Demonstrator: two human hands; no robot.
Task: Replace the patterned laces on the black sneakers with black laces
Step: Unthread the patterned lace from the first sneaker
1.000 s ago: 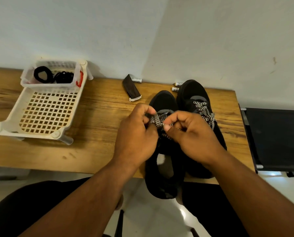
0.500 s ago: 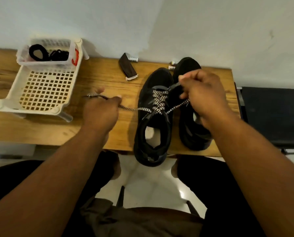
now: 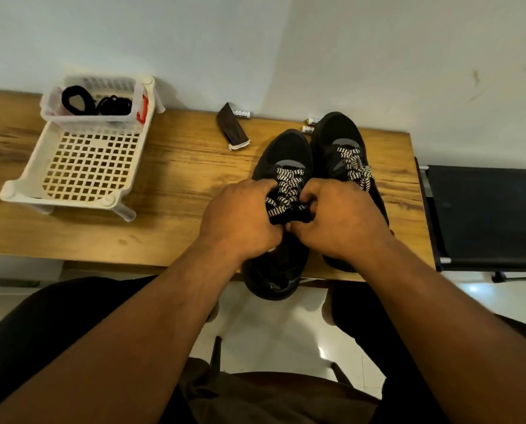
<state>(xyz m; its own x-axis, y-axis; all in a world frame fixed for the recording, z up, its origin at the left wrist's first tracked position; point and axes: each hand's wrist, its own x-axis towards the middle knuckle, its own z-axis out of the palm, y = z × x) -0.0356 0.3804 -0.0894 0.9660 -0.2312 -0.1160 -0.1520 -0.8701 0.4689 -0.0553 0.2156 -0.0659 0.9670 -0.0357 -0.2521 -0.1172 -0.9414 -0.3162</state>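
Two black sneakers stand side by side on the wooden table [image 3: 170,185], toes toward the wall. The left sneaker [image 3: 286,151] overhangs the table's front edge and carries a black-and-white patterned lace [image 3: 286,185]. My left hand [image 3: 240,218] and my right hand [image 3: 338,218] meet over its upper eyelets, fingers curled into the lace. The right sneaker [image 3: 338,133] has its own patterned lace [image 3: 355,165], still threaded. Coiled black laces [image 3: 96,102] lie in a small clear box at the back left.
A white slotted plastic tray [image 3: 84,166] holds the clear box [image 3: 51,114] at the table's left. A dark folded strip [image 3: 232,130] and small batteries [image 3: 309,125] lie near the wall. A black chair seat [image 3: 485,215] stands right of the table.
Half a second ago my hands were spread apart, pulling the lace ends sideways. Both have come back together over the left sneaker's eyelets.
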